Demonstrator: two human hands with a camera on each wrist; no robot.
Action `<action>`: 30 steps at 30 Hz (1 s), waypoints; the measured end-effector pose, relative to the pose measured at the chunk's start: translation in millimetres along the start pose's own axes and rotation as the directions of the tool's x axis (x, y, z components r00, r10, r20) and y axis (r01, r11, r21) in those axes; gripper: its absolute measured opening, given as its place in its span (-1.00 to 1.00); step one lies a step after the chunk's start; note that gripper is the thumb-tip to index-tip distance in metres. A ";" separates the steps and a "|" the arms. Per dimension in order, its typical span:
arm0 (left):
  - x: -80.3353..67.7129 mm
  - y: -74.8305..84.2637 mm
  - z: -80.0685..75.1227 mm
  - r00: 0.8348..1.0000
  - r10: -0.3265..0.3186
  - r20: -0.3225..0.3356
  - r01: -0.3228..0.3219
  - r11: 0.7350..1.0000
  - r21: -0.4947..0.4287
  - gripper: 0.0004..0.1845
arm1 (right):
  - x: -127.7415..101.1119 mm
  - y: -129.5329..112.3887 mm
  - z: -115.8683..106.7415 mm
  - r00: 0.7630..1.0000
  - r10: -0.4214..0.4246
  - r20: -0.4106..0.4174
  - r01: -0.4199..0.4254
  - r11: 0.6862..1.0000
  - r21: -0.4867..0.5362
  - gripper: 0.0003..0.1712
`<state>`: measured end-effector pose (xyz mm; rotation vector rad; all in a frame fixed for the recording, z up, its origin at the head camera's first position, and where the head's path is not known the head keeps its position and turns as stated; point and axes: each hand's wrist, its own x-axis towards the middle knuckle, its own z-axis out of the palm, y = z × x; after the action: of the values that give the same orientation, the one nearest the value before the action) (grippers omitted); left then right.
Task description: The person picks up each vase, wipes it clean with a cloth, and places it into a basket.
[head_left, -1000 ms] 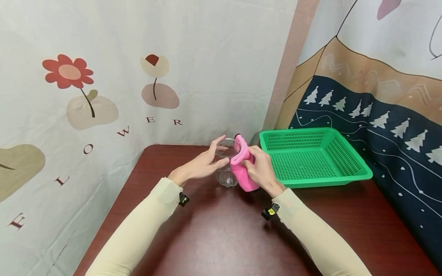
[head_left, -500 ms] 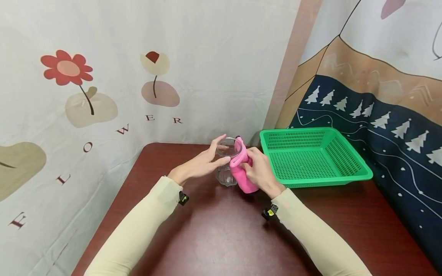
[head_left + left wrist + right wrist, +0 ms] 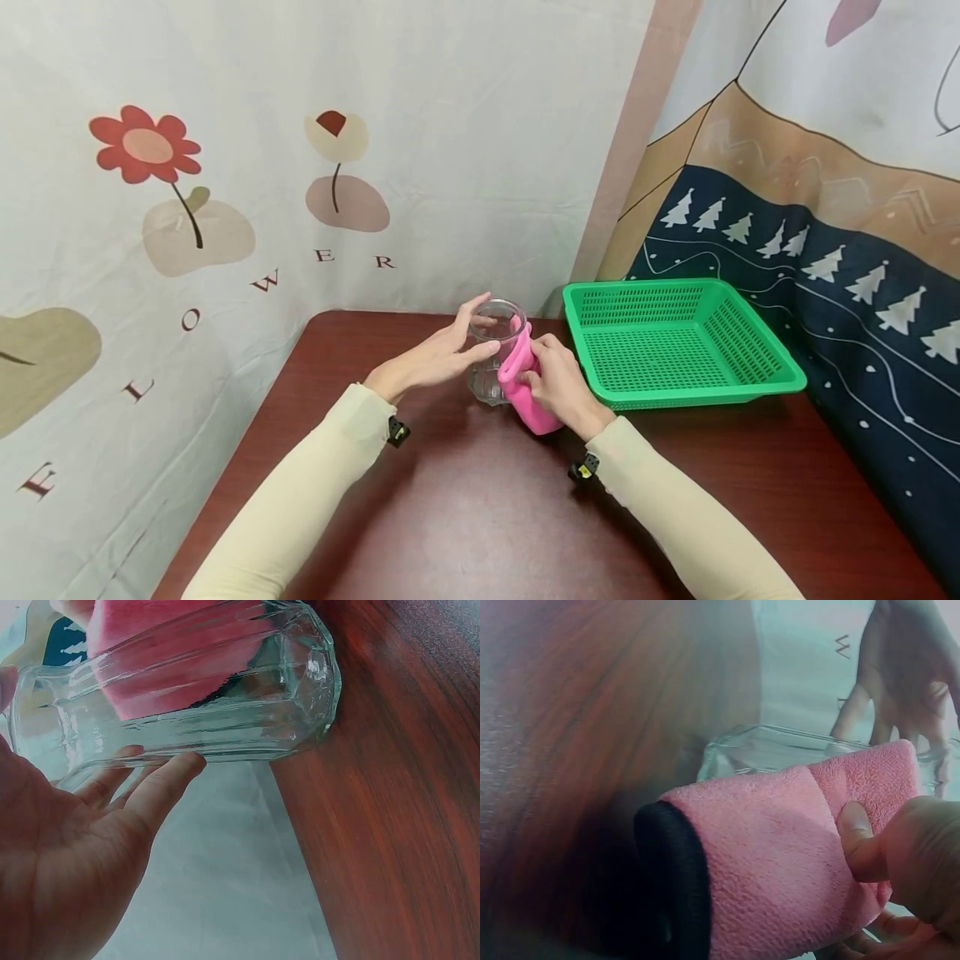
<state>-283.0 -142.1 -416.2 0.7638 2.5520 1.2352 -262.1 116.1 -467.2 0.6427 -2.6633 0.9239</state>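
Observation:
A clear glass vase stands upright on the brown table. My left hand holds it near the rim, thumb on the near side and fingers on the far side. In the left wrist view those fingers lie along the ribbed glass. My right hand pinches a folded pink cloth against the vase's right side. Black edging shows on the fuzzy cloth in the right wrist view, with my right thumb pressed on it. My other right fingers are partly hidden by the cloth.
A green plastic basket stands to the right of the vase, close to my right hand. The brown table reaches toward me. Behind it hangs a pale curtain with flower prints, and a dark tree-printed cloth hangs at the right.
My right hand and the pink cloth have slid down along the vase's side, baring more of the rim. My left hand stays in place on the vase.

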 end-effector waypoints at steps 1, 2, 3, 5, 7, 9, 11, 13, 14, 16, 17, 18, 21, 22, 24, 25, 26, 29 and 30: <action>0.2 -0.1 0.1 1.000 0.002 -0.001 -0.002 1.000 0.001 0.00 | -0.6 0.4 1.0 1.000 0.004 0.003 -0.004 1.000 0.000 -0.58; 0.4 -0.1 -0.1 1.000 0.003 -0.001 -0.003 1.000 0.001 0.00 | -1.3 0.6 1.9 1.000 0.009 0.005 -0.009 1.000 0.000 -0.58; 0.6 0.1 -0.3 1.000 0.004 -0.001 -0.004 1.000 0.001 0.00 | -1.9 1.0 3.0 1.000 0.014 0.006 -0.014 1.000 -0.001 -0.59; 1.0 -0.2 -0.3 1.000 0.005 -0.001 -0.005 1.000 0.005 0.00 | -3.2 2.0 5.7 1.000 0.023 0.013 -0.023 1.000 -0.006 -0.60; 0.9 0.1 -0.8 1.000 0.005 0.000 -0.005 1.000 0.007 -0.01 | -4.9 3.1 8.7 1.000 0.027 0.014 -0.026 1.000 -0.014 -0.62; 1.2 0.0 -1.0 1.000 0.007 -0.002 -0.007 1.000 0.009 -0.01 | -7.0 4.4 11.8 0.999 0.030 0.013 -0.030 0.999 -0.029 -0.63; 1.1 0.4 -1.6 1.000 0.005 -0.003 -0.005 1.000 0.010 -0.01 | -9.1 6.4 15.2 0.999 0.035 0.011 -0.034 0.999 -0.037 -0.64; 1.1 0.5 -1.8 1.000 0.004 -0.004 -0.004 1.000 0.012 -0.01 | -10.8 8.0 17.5 0.999 0.046 0.017 -0.045 0.998 -0.041 -0.65; 1.0 0.7 -2.1 1.000 0.003 -0.004 -0.003 1.000 0.011 -0.01 | -11.5 8.8 18.6 0.999 0.051 0.019 -0.050 0.998 -0.042 -0.66; 1.0 0.5 -2.2 1.000 0.001 -0.001 -0.001 1.000 0.010 -0.01 | -13.0 10.7 20.4 0.998 0.062 0.032 -0.061 0.997 -0.038 -0.66; 0.9 0.4 -2.2 1.000 0.000 0.000 0.000 1.000 0.008 -0.02 | -13.6 11.7 21.1 0.997 0.065 0.038 -0.063 0.997 -0.034 -0.66; 0.8 0.0 -2.0 1.000 -0.001 0.001 0.001 1.000 0.005 -0.01 | -14.2 12.7 21.8 0.997 0.067 0.046 -0.066 0.997 -0.029 -0.66; 0.4 -0.2 -1.4 1.000 -0.002 0.005 0.002 1.000 -0.006 -0.01 | -14.8 27.1 32.9 0.998 0.051 0.043 -0.050 0.998 -0.025 -0.66; 0.0 0.1 -1.4 1.000 -0.003 0.005 0.004 1.000 -0.010 -0.01 | -14.3 31.5 36.2 0.998 0.051 0.046 -0.050 0.999 -0.020 -0.65; -0.3 0.3 -1.3 1.000 -0.004 0.005 0.004 1.000 -0.014 -0.01 | -12.7 49.7 50.4 0.998 0.041 0.043 -0.039 0.999 -0.029 -0.64; -0.4 0.2 -1.2 1.000 -0.003 0.004 0.003 1.000 -0.015 -0.02 | -11.8 58.1 57.5 0.999 0.035 0.041 -0.034 0.999 -0.043 -0.64; -0.5 -0.1 -1.1 1.000 -0.003 0.003 0.003 1.000 -0.015 -0.02 | -12.1 56.3 57.5 0.998 0.040 0.042 -0.038 0.998 -0.052 -0.65; -0.5 -1.1 -0.3 1.000 -0.001 0.002 0.001 1.000 -0.016 -0.02 | -13.8 42.7 48.6 0.996 0.059 0.064 -0.056 0.997 -0.047 -0.70; -0.9 -1.2 -0.2 1.000 -0.001 0.002 0.001 1.000 -0.019 -0.02 | -14.5 40.8 47.4 0.997 0.056 0.062 -0.054 0.998 -0.042 -0.73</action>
<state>-282.8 -143.4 -417.0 0.7595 2.5357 1.2557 -273.3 119.3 -530.3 0.6020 -2.7604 0.8758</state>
